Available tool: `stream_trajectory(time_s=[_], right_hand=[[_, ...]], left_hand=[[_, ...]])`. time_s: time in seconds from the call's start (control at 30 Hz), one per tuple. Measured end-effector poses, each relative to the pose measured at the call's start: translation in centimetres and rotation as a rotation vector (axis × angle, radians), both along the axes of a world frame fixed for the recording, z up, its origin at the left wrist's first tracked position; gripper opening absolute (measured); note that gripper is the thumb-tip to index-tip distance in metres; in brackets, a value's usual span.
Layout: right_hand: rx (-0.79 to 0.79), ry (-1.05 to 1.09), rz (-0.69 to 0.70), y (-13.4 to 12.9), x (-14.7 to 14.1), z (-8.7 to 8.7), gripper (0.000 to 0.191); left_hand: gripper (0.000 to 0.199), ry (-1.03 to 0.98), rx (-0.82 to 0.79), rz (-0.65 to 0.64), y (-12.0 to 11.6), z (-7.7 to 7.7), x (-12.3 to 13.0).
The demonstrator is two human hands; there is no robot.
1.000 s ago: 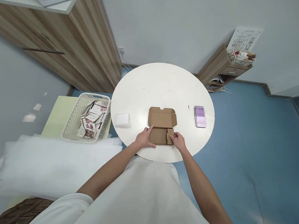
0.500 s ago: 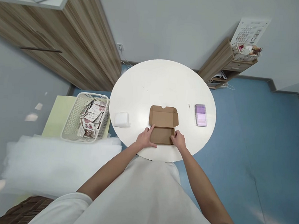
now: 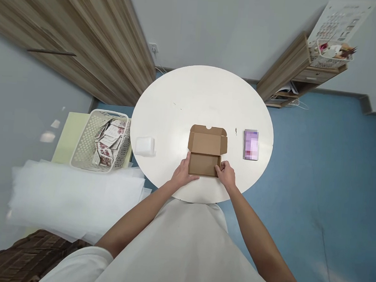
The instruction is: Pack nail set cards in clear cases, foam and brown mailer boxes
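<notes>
A brown cardboard box (image 3: 204, 165) lies on the white round table (image 3: 204, 90) in front of me, its lid (image 3: 207, 143) folded back and its tray bare inside. My left hand (image 3: 182, 173) grips the near left corner, fingers up the left side and thumb along the front edge. At the right wall, my right hand (image 3: 227, 174) pinches the side, with its thumb reaching over the inside and its fingers curled outside. Farther left rests a small white foam-like packet (image 3: 144, 146). To the right lies a purple and pink pack (image 3: 251, 144), blurred by pixels.
Left of the table, a white basket (image 3: 81, 144) holds many printed packets. Translucent white sheets (image 3: 74, 195) are stacked below it. A wooden cabinet (image 3: 95, 35) stands back left, and a small shelf unit (image 3: 286, 70) back right. Small dark specks lie on the tabletop.
The view has shifted slightly. Both hands stay at the box, my left fingers straighter along its side. The right hand still pinches the right wall.
</notes>
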State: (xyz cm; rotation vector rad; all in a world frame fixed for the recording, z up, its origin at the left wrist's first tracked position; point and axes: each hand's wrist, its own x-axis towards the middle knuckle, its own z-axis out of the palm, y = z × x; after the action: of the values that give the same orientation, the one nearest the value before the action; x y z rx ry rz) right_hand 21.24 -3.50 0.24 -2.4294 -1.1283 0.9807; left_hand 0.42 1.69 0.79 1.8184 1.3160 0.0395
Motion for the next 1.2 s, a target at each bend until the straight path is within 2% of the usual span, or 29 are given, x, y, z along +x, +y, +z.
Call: stream_trajectory(time_s=[0.07,0.17,0.23,0.33,0.47,0.6,0.73,0.9,1.03,1.13,1.2], right_hand=[[0.027,0.052,-0.01,-0.5,0.2,0.3,0.03],[0.054,0.199,-0.063,-1.3,0.6,0.8,0.043],[0.049,0.355,-0.128,-1.7,0.9,1.0,0.046],[0.024,0.563,-0.222,-1.8,1.3,0.9,0.045],[0.033,0.661,-0.269,-1.1,1.3,0.2,0.038],[0.103,0.684,-0.345,-0.5,0.5,-0.4,0.033],[0.129,0.696,-0.415,-0.7,-0.3,-0.7,0.031],[0.071,0.655,-0.411,-0.7,-0.2,-0.5,0.029],[0.021,0.512,-0.322,-0.7,0.0,0.3,0.031],[0.156,0.185,-0.272,-1.1,-0.6,1.1,0.037],[0.285,0.024,-0.241,-1.3,-1.6,1.7,0.036]], left_hand=[[0.104,-0.059,-0.02,0.075,-0.7,-0.2,-0.1],[0.075,-0.114,-0.041,0.191,-1.6,-0.6,-0.5],[0.057,-0.125,-0.037,0.267,-2.0,-0.9,-0.7],[0.044,-0.127,-0.035,0.361,-2.0,-1.2,-0.8],[0.045,-0.164,-0.058,0.347,-1.5,-1.6,-0.3],[0.046,-0.138,0.006,0.326,-0.5,-1.9,0.3],[0.044,-0.132,0.02,0.258,0.1,-1.9,0.2],[0.046,-0.135,-0.057,0.215,-0.1,-1.6,-0.1],[0.044,-0.106,-0.107,0.207,-0.1,-1.3,-0.6],[0.047,-0.096,-0.073,0.244,0.0,-0.9,-2.1],[0.047,-0.084,0.048,0.301,0.3,-0.6,-3.5]])
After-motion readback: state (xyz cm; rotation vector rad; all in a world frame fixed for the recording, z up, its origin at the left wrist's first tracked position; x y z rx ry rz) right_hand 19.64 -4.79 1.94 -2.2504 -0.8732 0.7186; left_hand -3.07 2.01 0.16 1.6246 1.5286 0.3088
